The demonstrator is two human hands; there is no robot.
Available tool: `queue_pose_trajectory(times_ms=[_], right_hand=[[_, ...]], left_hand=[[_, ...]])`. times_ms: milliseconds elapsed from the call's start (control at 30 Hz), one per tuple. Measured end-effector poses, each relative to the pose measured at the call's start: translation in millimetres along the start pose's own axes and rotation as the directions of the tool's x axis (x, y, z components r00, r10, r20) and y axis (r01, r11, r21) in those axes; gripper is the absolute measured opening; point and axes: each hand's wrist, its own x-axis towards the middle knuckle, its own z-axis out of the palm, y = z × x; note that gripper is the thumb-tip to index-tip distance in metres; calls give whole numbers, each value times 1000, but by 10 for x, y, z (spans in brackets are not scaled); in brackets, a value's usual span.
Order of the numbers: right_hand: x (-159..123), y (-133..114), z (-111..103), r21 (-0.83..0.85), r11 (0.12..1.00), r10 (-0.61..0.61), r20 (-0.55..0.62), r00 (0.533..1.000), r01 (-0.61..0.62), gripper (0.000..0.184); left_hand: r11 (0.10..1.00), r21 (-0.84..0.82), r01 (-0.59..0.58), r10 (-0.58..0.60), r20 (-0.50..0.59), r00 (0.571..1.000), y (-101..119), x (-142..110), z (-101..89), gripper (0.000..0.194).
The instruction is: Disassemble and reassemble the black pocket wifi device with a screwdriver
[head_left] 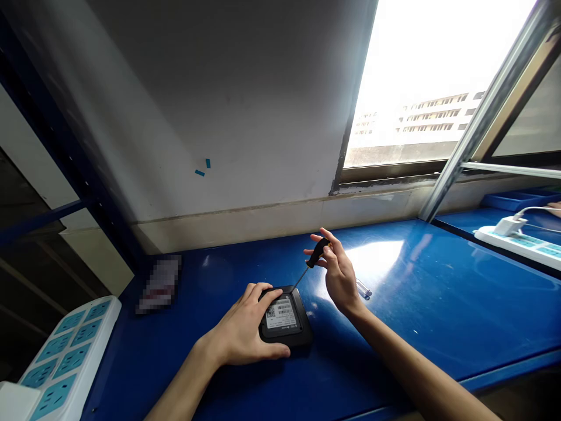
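A black, rounded-square electronic device (pixel 303 326) lies on the blue table with a white printed label facing up. Around its left side my left hand (pixel 245 327) is wrapped, fingers over the far edge and thumb along the near edge. My right hand (pixel 339 272) grips the black handle of a screwdriver (pixel 318 251) between thumb and fingers, some fingers lifted. The tool leans, and its metal shaft reaches down to the device's far edge; whether the tip sits in a screw is too small to tell. Behind my right wrist lies a shiny, partly hidden metal item (pixel 363 289).
A white power strip (pixel 99 327) with blue sockets stands at the left, another (pixel 539 245) with a plugged-in adapter at the right. A blurred-out packet (pixel 160 283) lies at the back left. Beyond the metal post are a blue tray (pixel 519 200) and part of another person's hand (pixel 556 209).
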Motion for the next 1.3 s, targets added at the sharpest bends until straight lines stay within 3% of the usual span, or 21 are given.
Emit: queue_pose_trajectory(times_ms=[433,833,1300], right_hand=[[25,-49,0,-63,998,-13,-92,996,8,48],[3,-50,3,27,999,37,-23,999,-37,48],[14,-41,18,-29,1000,-11,-76,997,9,55]], left_hand=[[1000,28,-1,1,8,1000,13,9,-4,103],[1000,15,0,-1,5,1000,-11,7,1,104],[999,38,-13,13,-1,1000,-14,3,11,104]])
